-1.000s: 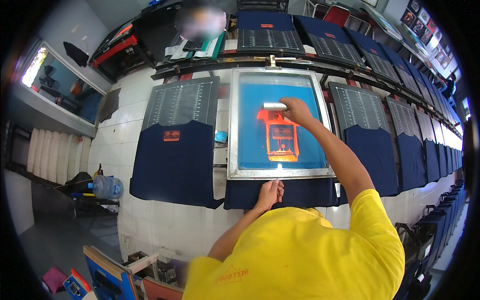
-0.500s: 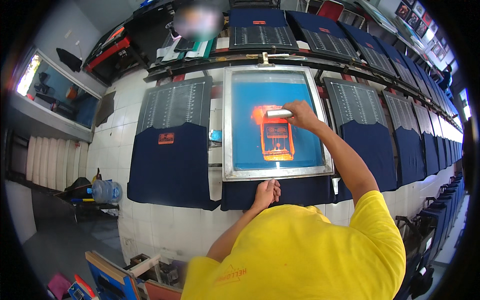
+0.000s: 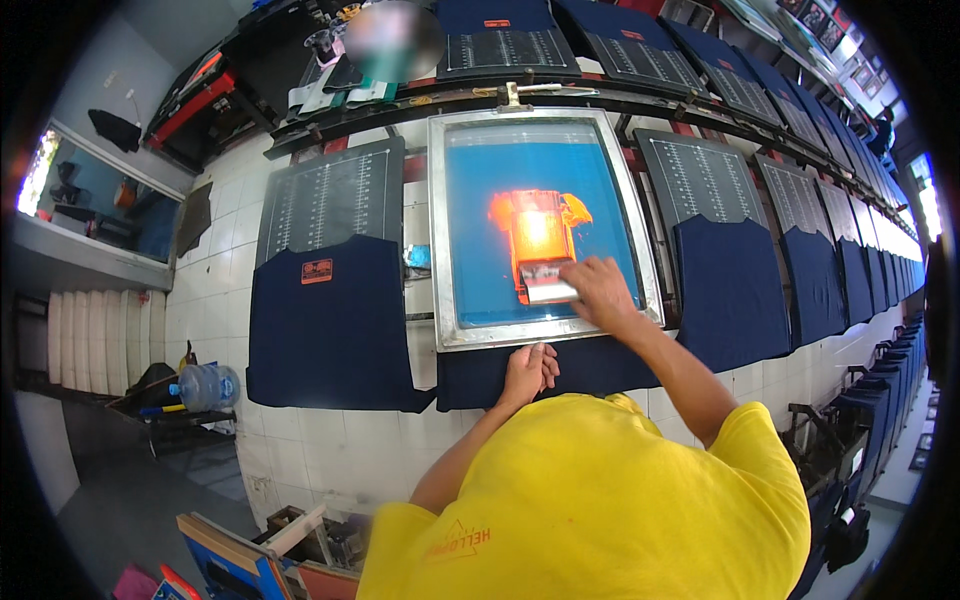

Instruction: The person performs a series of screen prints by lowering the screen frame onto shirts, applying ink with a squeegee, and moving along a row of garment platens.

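Note:
A silk-screen frame (image 3: 441,230) with a silver rim and blue mesh lies over a dark navy shirt (image 3: 590,372). My right hand (image 3: 600,292) is closed on a squeegee (image 3: 548,284), whose pale handle shows near the lower part of the mesh. Wet orange ink (image 3: 540,228) covers the block-shaped design above it and smears out at both upper corners. Just below the frame's near rim, my left hand (image 3: 530,372) rests with its fingers curled; whatever they may hold is hidden.
Left of the frame, a navy shirt (image 3: 325,340) with an orange print covers part of a marked grey board (image 3: 330,195). More shirts on boards (image 3: 735,285) run off to the right. A rail (image 3: 400,112) crosses behind. A water bottle (image 3: 207,387) lies at the left.
My right hand has drawn the squeegee from the top of the design toward me, leaving a thick orange layer over it. My left hand stays by the near rim.

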Tool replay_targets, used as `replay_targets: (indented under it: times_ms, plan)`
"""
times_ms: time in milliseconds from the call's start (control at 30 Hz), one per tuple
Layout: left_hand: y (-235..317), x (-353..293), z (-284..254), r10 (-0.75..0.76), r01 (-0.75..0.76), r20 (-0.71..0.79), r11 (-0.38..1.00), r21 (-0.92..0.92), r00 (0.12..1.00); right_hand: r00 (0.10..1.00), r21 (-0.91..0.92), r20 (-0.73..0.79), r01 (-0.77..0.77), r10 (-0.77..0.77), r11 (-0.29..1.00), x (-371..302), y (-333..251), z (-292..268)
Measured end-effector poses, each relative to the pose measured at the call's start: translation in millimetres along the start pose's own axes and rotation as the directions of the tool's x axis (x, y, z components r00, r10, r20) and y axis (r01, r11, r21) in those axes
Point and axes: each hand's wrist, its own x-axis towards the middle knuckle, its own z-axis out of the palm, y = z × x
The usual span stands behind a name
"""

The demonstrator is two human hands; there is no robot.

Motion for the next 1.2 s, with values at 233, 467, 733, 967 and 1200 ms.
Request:
replay_targets:
  times_ms: [233,467,733,967,1200]
  plan:
    - [-1.6,4.5,-6.5,-0.028,0.027,0.048,0.999,0.031,0.998,1.0,0.018,0.011,-0.009,0.009,1.0,-50.2,-40.2,3.9]
    - [8.4,-4.0,-10.3,-0.064,0.059,0.142,0.997,0.045,0.988,0.999,0.186,-0.026,-0.025,0.03,0.982,-61.3,-43.7,-0.6]
    - [93.4,-49.9,-57.6,0.155,-0.111,-0.082,0.913,0.393,0.985,0.729,0.075,-0.386,-0.586,0.565,0.807,-72.9,46.8,12.1]
    - [106.3,15.8,-120.4,0.779,-0.189,-0.133,0.307,0.933,0.613,0.593,0.269,-0.265,-0.711,0.76,0.649,-76.9,94.1,51.0]
    - [111.5,30.4,-125.0,0.712,-0.153,-0.117,0.303,0.941,0.692,0.617,0.313,-0.387,-0.611,0.685,0.727,-81.8,103.0,64.5]
